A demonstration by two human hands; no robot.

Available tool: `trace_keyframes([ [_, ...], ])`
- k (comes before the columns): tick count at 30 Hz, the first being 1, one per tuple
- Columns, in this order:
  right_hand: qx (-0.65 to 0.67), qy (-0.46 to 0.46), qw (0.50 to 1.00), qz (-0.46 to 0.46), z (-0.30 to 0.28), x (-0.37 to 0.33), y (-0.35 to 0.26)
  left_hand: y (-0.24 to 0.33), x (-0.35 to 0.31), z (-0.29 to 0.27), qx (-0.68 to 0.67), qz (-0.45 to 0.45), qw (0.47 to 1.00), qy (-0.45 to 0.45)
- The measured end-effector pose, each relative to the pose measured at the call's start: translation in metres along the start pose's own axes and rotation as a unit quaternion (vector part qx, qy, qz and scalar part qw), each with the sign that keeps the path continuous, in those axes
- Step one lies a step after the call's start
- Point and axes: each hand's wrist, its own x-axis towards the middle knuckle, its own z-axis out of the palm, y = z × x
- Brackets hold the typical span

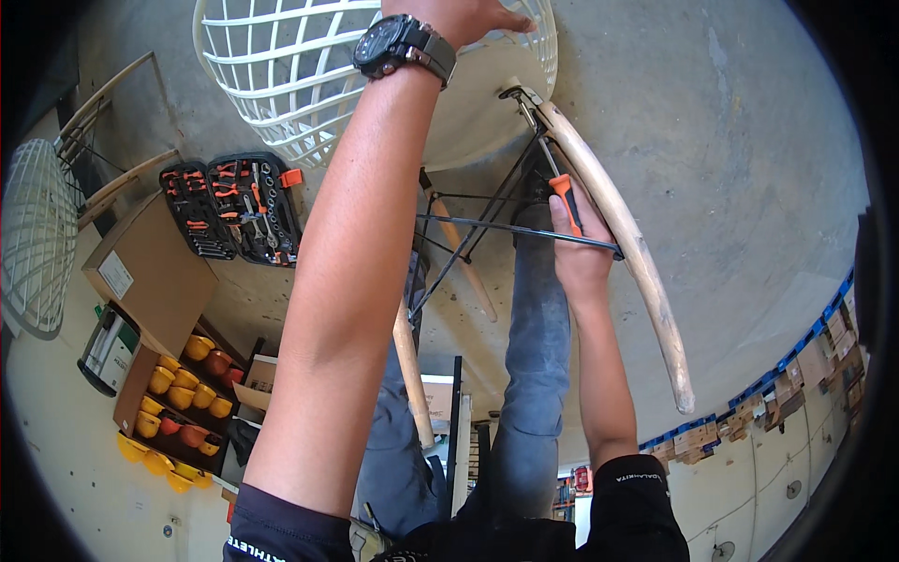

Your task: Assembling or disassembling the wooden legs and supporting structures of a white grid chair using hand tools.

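Observation:
A white lattice chair [272, 94] is tipped over in front of me, its wooden legs and black metal braces [487, 223] turned toward me. My left hand [449, 19] is over the chair's shell at the upper edge. Its thumb stretches out to the right across the lattice; the other fingers are out of frame. Closed around a screwdriver [566, 201] with an orange and black handle, my right hand [582, 248] is beside the right wooden leg [623, 215]. The screwdriver's shaft points up toward the metal bracket [524, 105] at the leg's top. Its tip is hard to make out.
An open tool case [232, 208] lies on the floor to the left, near a cardboard box [150, 272]. Several yellow and red hard hats [187, 389] fill a shelf at lower left. Another white lattice chair [37, 239] is at far left. My legs [538, 347] straddle the chair.

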Motion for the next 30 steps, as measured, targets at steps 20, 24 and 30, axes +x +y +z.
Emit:
trace_keyframes([
  [20,-0.171,0.129,0.968,-0.133,0.012,0.002,0.002,0.003,-0.005,0.006,0.036,0.025,0.997,0.063],
  [24,0.392,0.025,0.919,0.032,0.003,-0.003,0.0,0.009,-0.029,0.03,0.131,0.039,0.921,0.365],
  [30,0.461,0.009,0.88,0.113,-0.009,-0.005,0.011,0.091,-0.172,0.013,-0.411,-0.26,0.868,-0.1],
])
